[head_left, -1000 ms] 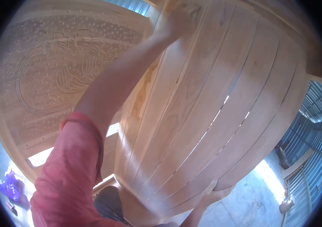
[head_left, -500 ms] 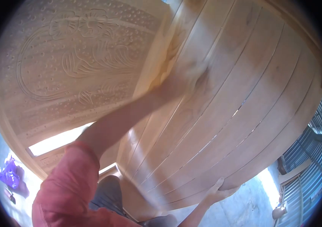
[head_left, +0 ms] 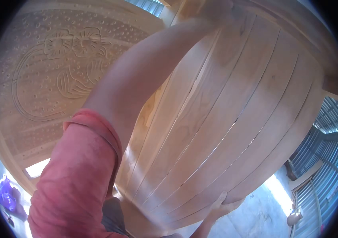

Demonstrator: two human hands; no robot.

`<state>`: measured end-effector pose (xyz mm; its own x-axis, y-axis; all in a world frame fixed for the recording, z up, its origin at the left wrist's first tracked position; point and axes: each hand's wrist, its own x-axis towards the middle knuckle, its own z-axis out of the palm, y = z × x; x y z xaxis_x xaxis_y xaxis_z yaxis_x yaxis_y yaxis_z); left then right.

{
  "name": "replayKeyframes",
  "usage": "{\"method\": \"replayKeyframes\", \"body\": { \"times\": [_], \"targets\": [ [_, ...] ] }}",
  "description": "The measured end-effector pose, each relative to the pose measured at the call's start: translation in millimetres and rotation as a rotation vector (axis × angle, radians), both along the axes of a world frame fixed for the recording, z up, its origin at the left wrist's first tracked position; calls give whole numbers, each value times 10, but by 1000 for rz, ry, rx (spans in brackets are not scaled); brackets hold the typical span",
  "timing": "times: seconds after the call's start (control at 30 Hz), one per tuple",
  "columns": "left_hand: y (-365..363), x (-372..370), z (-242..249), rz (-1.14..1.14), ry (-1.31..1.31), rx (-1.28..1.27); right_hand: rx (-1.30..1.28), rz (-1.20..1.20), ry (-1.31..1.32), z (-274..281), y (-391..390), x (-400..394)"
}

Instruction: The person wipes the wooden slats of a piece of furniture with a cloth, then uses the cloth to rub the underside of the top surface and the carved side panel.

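A large wooden panel of side-by-side planks [head_left: 216, 131] fills the middle and right of the head view, with narrow gaps between its boards. My left hand [head_left: 218, 11] is at the upper part of these planks, at the top of the view. It is smeared by motion, so its fingers and anything under them cannot be made out. Low on the right, my right hand [head_left: 221, 207] grips the panel's bottom edge, thumb on the face and fingers along the rim. Left of the planks stands a wooden board carved with flowers and leaves [head_left: 73, 43], partly behind my left arm.
A wooden beam [head_left: 335, 85] borders the planks at the right. Corrugated metal sheeting [head_left: 319, 158] stands beyond it. A purple plastic bag [head_left: 6, 194] lies on the floor at the lower left. Bare concrete floor [head_left: 252, 214] shows below the panel.
My left hand has moved up along the planks, from the upper middle to the top of the view. My right hand keeps its place on the panel's edge. The view has shifted slightly.
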<state>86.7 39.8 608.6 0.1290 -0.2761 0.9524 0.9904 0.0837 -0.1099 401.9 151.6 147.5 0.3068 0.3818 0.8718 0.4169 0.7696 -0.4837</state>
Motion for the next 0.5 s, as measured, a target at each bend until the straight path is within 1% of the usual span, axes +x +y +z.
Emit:
{"method": "replayKeyframes", "body": {
  "times": [0.03,0.07,0.13,0.17,0.2,0.23,0.27,0.3,0.33,0.37,0.4,0.43,0.47,0.5],
  "targets": [
    [-39,40,-58,148,-95,168,-16,-14,10,7,-8,-19],
    [50,-15,-114,152,-111,153,-34,-23,11,-19,-28,-2],
    [380,-239,-192,-2,-44,-271,-37,-10,3,-48,-3,24],
    [465,-308,-526,-43,48,-143,-31,-1,6,-50,21,34],
    [482,-279,-1011,-84,142,-16,-34,5,-4,-63,41,39],
    [445,-229,-1432,-227,229,46,-34,1,4,-81,59,46],
    [350,-151,-1918,-163,93,-127,-33,-4,12,-93,75,55],
    [197,-13,-2368,-198,20,-222,-29,0,4,-90,94,66],
    [320,-69,-2861,-73,116,-75,-33,8,-2,-95,100,70],
    [150,68,-3240,-202,5,-155,-38,16,-6,-96,88,89],
    [167,3,-3695,-257,9,-166,-38,19,-8,-106,53,103],
    [248,-110,-3973,-313,21,-174,-73,13,-3,-109,21,100],
    [251,-152,-3830,-311,35,-160,-96,6,8,-77,27,76],
    [265,-188,-3582,-266,51,-129,-78,3,13,-52,43,80]
  ]
}}
